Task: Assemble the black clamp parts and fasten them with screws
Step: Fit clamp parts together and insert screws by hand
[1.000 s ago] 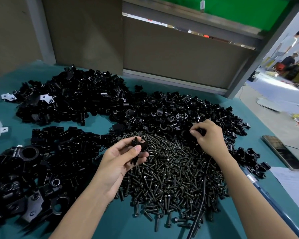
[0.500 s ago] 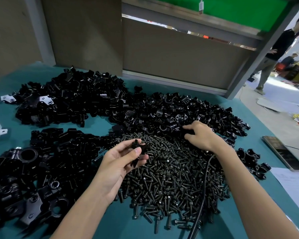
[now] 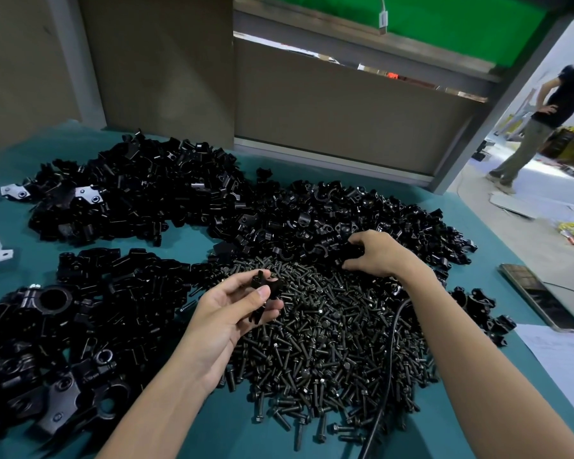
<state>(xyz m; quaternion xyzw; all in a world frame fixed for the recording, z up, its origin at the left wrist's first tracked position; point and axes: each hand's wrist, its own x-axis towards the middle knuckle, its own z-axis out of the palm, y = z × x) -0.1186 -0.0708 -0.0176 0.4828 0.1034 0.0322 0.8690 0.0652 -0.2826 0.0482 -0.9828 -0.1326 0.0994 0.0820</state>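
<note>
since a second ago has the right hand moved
Yes. The right hand has shifted left, farther from the phone, along the near edge of the clamp pile.

No readable text, labels or numbers anywhere.

Black clamp parts [image 3: 312,223], dark screws [image 3: 328,342], teal table [image 3: 193,438].

A factory assembly workshop. Heaps of black clamp parts [image 3: 140,193] and screws [image 3: 328,342] cover a teal worktop [image 3: 229,435].
</note>
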